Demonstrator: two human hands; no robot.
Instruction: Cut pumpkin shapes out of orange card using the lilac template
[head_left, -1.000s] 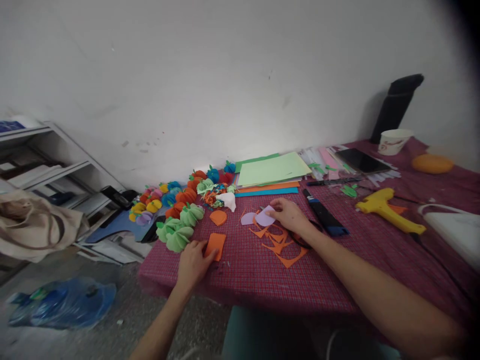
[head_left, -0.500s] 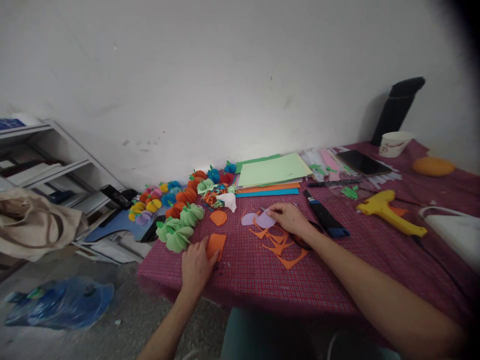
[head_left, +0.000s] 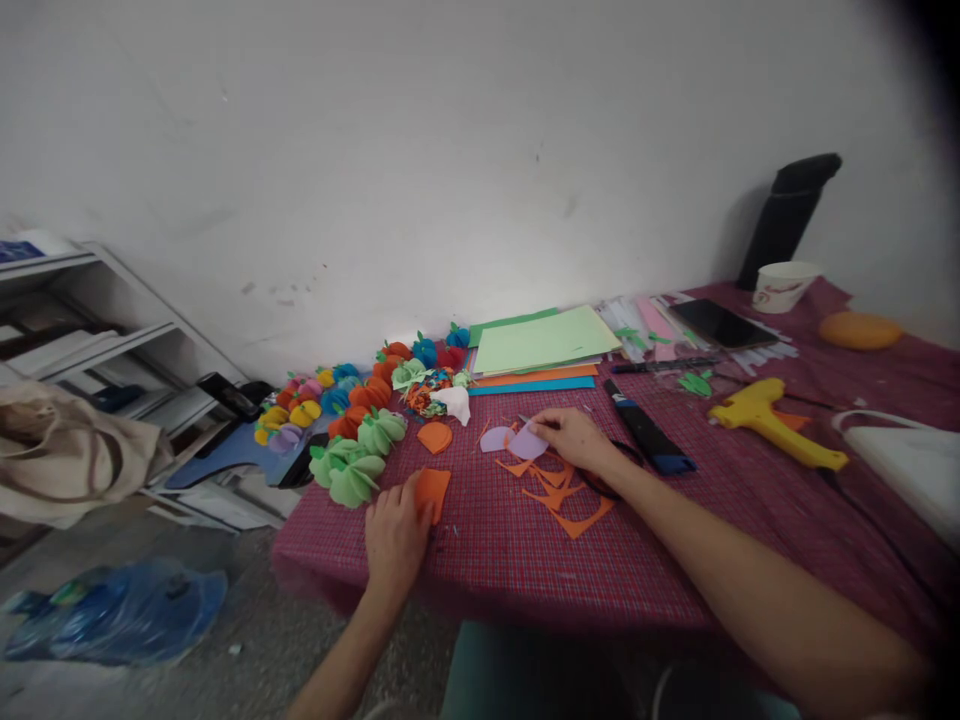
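Observation:
My left hand (head_left: 395, 535) lies near the table's front left edge with its fingers closed over a folded orange paper piece (head_left: 435, 490). My right hand (head_left: 576, 438) rests further in, thumb and fingers pinching a lilac paper shape (head_left: 527, 443). A second lilac piece (head_left: 495, 438) lies just left of it. Orange paper offcuts (head_left: 570, 500) are scattered under and in front of my right wrist. An orange rounded cut-out (head_left: 436, 437) lies between the two hands.
Coloured paper pumpkins (head_left: 352, 415) line the table's left edge. Coloured sheets (head_left: 544, 345), a black-and-blue tool (head_left: 649, 437), a yellow glue gun (head_left: 772, 420), a tablet (head_left: 720, 322), a paper cup (head_left: 784, 285) and a white bag (head_left: 907, 460) lie behind and right. Shelves (head_left: 90, 330) stand left.
My left hand has slid a little right and forward, covering more of the orange piece. My right hand has stayed on the lilac shape.

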